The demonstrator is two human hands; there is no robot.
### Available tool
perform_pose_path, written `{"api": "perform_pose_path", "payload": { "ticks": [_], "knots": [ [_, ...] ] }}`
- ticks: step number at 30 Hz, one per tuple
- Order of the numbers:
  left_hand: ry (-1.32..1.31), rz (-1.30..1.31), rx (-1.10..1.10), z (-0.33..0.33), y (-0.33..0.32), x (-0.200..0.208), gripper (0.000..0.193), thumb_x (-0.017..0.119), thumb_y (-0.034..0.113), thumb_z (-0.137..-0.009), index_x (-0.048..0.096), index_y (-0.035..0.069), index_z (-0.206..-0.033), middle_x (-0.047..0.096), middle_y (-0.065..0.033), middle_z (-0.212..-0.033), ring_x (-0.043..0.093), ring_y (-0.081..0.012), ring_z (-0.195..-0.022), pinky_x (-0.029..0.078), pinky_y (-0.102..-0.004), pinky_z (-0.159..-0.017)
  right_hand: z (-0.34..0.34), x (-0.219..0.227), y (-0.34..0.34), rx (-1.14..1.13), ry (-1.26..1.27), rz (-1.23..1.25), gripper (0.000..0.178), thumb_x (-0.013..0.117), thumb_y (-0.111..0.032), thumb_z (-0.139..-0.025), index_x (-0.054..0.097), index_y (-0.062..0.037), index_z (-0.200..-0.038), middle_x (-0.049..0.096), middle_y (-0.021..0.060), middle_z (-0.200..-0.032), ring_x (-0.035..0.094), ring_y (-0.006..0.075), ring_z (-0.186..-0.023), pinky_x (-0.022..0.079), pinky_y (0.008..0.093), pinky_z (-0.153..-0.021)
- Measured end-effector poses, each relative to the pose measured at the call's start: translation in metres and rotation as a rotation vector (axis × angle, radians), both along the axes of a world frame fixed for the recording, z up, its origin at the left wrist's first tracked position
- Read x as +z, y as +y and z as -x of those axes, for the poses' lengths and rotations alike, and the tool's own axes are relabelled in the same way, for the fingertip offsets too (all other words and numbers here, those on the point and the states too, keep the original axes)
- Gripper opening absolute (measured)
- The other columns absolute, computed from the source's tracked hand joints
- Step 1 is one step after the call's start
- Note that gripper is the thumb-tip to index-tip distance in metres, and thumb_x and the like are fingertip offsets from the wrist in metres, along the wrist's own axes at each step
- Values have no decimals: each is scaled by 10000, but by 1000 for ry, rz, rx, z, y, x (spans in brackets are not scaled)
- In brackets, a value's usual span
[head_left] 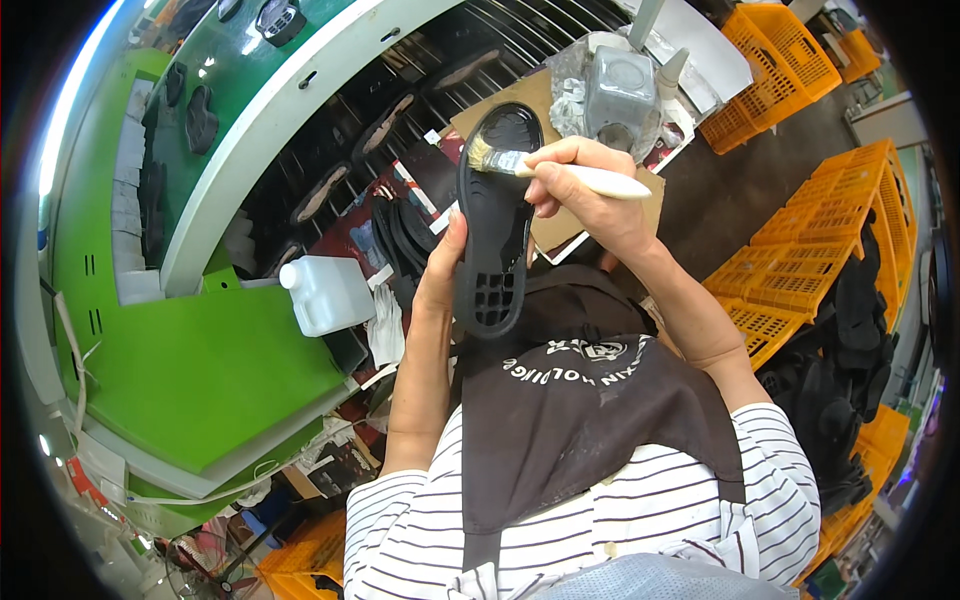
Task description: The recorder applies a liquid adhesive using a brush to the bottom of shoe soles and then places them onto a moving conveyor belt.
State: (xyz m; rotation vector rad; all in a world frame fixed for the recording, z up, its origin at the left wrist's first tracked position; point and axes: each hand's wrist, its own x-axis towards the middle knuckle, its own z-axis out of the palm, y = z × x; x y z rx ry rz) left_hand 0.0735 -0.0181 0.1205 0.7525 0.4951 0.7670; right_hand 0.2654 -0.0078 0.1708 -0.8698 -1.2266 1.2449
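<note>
A black shoe sole (490, 225) is held up in front of me, its hollow inner side facing up and looking wet and shiny. My left hand (440, 265) grips it along its left edge. In my right hand (590, 190) is a paintbrush (615, 184) with a white handle. Its pale bristles touch the sole's left rim near the far end. Several black soles (400, 240) lie on the bench just left of my left hand. Beyond the brush stands a clear plastic container (620, 90), partly wrapped in plastic film.
A green machine (200, 380) with a green conveyor belt (240, 90) carrying soles curves along the left. A white jug (328, 295) stands on the bench. Orange crates (800, 250), some with black soles, line the right. Metal rack bars (510, 40) lie at the far side.
</note>
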Motion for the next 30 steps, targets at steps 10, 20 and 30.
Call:
{"api": "perform_pose_path", "payload": {
  "ticks": [10,20,30],
  "knots": [
    [-219,221,141,9,12,4,629,263,513,-977,558,-26,-1113,653,-125,-936,630,-171,-764,505,-269,-671,15,-2,-20,159,8,105,165,610,-99,-885,629,47,-961,652,71,-759,626,87,-657,524,212,-579],
    [-266,101,127,5,30,-5,638,235,525,-974,556,-19,-1062,621,-130,-791,607,-180,-668,505,-289,-624,27,-8,-36,248,20,123,158,609,-93,-884,638,34,-974,653,73,-765,617,81,-637,513,208,-566],
    [-297,479,94,9,25,11,493,411,397,-962,544,-32,-1166,648,-188,-1019,669,-262,-815,561,-345,-696,18,14,-34,383,-20,171,128,629,-84,-866,652,26,-927,657,66,-748,621,88,-622,509,200,-556]
  ]
}}
